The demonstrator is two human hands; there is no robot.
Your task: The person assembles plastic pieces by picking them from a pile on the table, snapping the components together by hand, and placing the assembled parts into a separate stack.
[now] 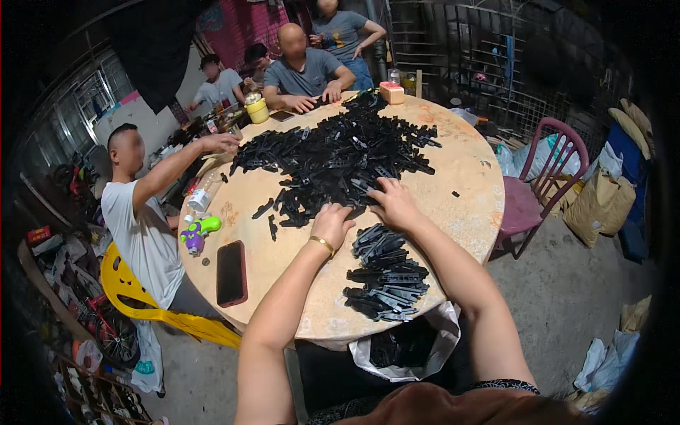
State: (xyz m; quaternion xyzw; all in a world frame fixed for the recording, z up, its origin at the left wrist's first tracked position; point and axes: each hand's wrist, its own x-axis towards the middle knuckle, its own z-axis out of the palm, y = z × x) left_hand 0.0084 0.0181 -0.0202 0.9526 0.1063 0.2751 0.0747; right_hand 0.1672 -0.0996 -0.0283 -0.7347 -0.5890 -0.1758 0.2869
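A large heap of black plastic strips (333,152) lies over the middle of the round table. At its near edge rests my left hand (333,224), a gold bracelet on the wrist; its fingers are loosely bent and apart, their tips against the strips. My right hand (394,203) reaches into the heap beside it, with fingers spread and touching strips. I see no strip clearly gripped in either hand. Between my forearms, a stack of roughly aligned black strips (386,275) extends to the table's near edge. Below that edge hangs an open white bag (445,338) with black pieces inside.
On the left of the tabletop (460,241) are a phone (231,273), a green-and-purple toy (198,232) and a clear bottle (202,197). One person sits at the left, reaching toward the heap; another works at the far side. A maroon chair (528,202) stands at the right.
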